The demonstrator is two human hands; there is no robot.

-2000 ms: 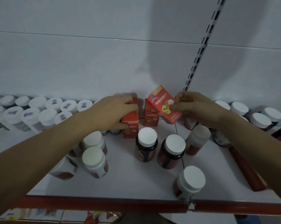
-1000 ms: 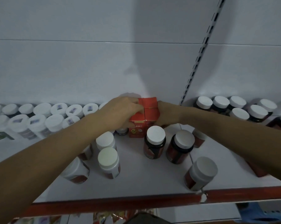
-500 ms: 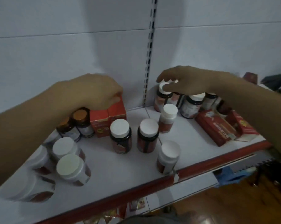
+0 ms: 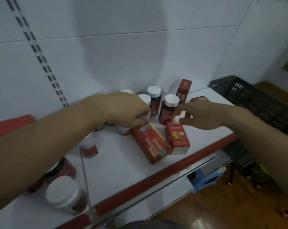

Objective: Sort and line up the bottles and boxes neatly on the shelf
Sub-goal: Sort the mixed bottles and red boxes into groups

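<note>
- Bottle with white cap (image 4: 63, 194) stands at front left of white shelf (image 4: 123, 171).
- Long red box (image 4: 150, 142) lies flat just beside small red cartoon-printed box (image 4: 178, 139).
- Left hand (image 4: 121, 109): fingers curl at long red box's far end; grip unclear.
- Right hand (image 4: 204, 116) by small box's far end, fingers loosely spread, empty.

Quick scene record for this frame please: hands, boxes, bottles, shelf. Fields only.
left hand: over the white-capped bottles, fingertips at the far end of the long red box; grip unclear
right hand: fingers loosely spread at the far end of the small red box; contact unclear
boxes: long one lies flat and askew, small one close beside it
bottles: upright, clustered behind the boxes
back box: red, standing by the wall
shelf: white, red front edge
black crate: past the shelf's right end
</note>
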